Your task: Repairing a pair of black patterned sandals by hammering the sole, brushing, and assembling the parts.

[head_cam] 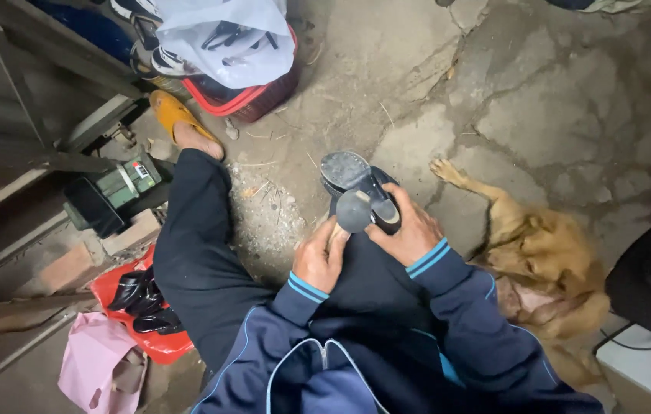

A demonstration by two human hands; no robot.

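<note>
- Wood-coloured handle of a hammer (352, 212) sits in the left hand (319, 259), fingers wrapped tight round it, grey head resting just above the knee.
- Right hand (411, 234) is clamped on a black shoe (362, 188), sole turned up, propped on the person's lap.
- The step looks like tapping the sole down (heel end nearest the hammer); the next blow wants a steady grip on the shoe.
- The sole is grey, worn and dusty.
- A tan dog (540, 264) lies just beside.

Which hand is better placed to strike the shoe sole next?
Left. The left hand grips the hammer at the black shoe; the right hand steadies the shoe.
</note>
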